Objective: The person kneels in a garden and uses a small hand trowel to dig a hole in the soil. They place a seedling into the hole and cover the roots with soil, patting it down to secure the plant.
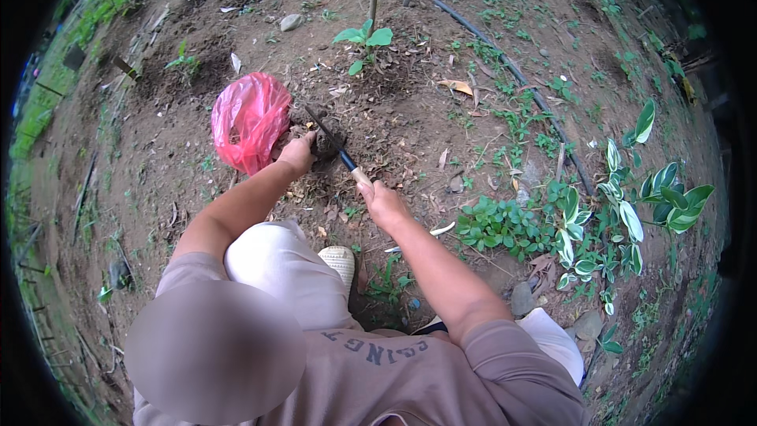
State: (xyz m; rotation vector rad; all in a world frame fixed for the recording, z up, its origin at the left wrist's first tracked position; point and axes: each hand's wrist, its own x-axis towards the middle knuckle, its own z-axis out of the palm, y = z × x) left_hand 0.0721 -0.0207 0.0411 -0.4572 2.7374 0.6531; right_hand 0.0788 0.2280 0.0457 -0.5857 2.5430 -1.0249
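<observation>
My right hand [383,204] is closed round the pale handle of a narrow hand tool [348,160] with a dark metal end, whose exact kind I cannot tell. Its tip points up and left, over a small hollow of dark loose soil [324,145]. At the hollow's left edge is my left hand [300,152], its fingers low against the soil; whether they grip anything is hidden. A crumpled pink plastic bag [251,121] lies on the ground just left of that hand, with its opening partly showing.
A leafy seedling [366,41] grows beside a short stake [372,10] beyond the hollow. To the right run a dark hose or pipe [514,68], low green plants [502,226] and variegated leaves [630,219]. A stone [291,22] lies farther off. My shoe [339,263] is close below.
</observation>
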